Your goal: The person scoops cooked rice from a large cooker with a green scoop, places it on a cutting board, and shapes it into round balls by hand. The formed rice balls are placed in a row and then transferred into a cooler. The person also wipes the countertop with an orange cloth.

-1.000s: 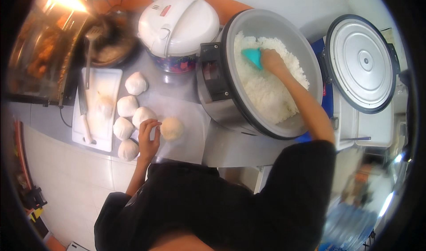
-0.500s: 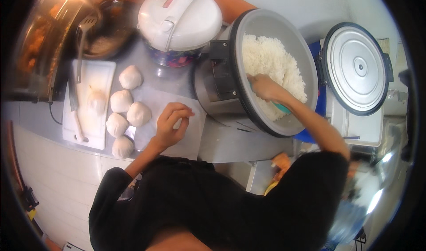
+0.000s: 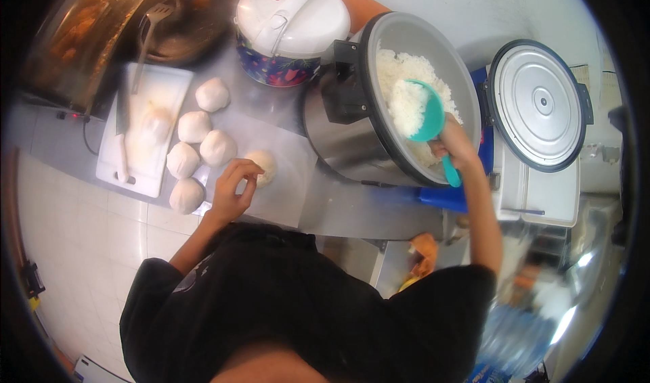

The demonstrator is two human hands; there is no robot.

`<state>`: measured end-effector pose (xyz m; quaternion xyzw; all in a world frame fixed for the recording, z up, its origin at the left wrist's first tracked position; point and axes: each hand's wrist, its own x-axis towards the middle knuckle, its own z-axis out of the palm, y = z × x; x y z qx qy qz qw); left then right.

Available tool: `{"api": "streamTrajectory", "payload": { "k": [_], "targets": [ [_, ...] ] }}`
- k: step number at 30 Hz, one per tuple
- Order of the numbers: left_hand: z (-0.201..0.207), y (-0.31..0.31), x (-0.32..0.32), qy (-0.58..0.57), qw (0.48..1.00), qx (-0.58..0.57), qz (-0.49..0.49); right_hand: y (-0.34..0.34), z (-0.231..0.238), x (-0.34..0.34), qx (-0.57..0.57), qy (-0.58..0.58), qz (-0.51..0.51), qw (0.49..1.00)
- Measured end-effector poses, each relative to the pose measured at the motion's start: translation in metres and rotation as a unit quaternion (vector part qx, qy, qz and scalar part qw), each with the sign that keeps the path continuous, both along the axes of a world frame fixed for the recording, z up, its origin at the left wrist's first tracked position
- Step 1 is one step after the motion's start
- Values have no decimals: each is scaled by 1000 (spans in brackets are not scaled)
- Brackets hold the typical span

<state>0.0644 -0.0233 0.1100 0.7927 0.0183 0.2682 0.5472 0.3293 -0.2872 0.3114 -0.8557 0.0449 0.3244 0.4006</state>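
My right hand [image 3: 456, 142] grips the handle of a teal scoop [image 3: 435, 116] heaped with white rice, held over the mouth of a big steel rice cooker [image 3: 318, 129]. More rice [image 3: 423, 68] lies inside the cooker. My left hand [image 3: 235, 183] is beside a round mound of rice [image 3: 263, 168] on a sheet of white paper [image 3: 290, 180]; its fingers are curled in toward the thumb, and whatever is between them, if anything, is hidden. Several round white paper-wrapped bundles [image 3: 218, 147] sit to the left of that hand.
A white cutting board [image 3: 145, 156] at the left bears a knife [image 3: 122, 136], a slotted turner [image 3: 150, 34] and a pale round bundle. Behind are a dark pan [image 3: 189, 34] and a smaller flower-patterned rice cooker [image 3: 291, 17]. The big cooker's lid [image 3: 542, 105] stands raised at right.
My right hand has lifted the scoop out of the rice, now full, and drawn it toward the cooker's near rim. My left hand has shifted left, and the rice mound shows beside it.
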Motion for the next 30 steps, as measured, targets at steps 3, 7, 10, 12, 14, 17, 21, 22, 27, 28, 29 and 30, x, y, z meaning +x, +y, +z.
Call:
{"api": "streamTrajectory", "payload": {
  "k": [3, 7, 10, 12, 14, 17, 21, 22, 27, 28, 29, 30],
  "targets": [
    [2, 2, -10, -7, 999, 4, 32, 20, -12, -3, -66, -173, 81, 979],
    [4, -1, -25, -29, 997, 0, 68, 41, -20, 7, -144, -271, 123, 944],
    [1, -5, -41, -27, 995, -16, 97, 37, -15, 6, -127, -198, 105, 966],
    [-2, -7, -52, -22, 993, -21, 115, 29, -7, -4, -143, -157, 117, 970],
    [-5, -10, -60, -16, 991, -32, 128, 19, 1, -18, -145, -144, 128, 970],
    [-8, -11, -68, -2, 990, -46, 130, 7, 19, -30, -138, -119, 132, 974],
    [-5, -14, -67, 3, 992, -42, 119, -2, 27, -19, -122, -36, 116, 985],
    [-4, -14, -64, -7, 993, -40, 111, -4, 24, -14, -97, -20, 107, 989],
    [-2, -14, -52, 33, 998, -33, 49, -23, -3, 5, 21, 62, 29, 997],
    [-4, -13, -52, 56, 997, -40, 34, -28, -5, 7, 40, 73, 22, 996],
    [-7, -11, -54, 91, 996, -21, 17, -34, -6, 9, 60, 82, 7, 995],
    [-11, -10, -58, 131, 991, -5, -2, -40, -5, 11, 108, 115, 5, 987]
  ]
}}
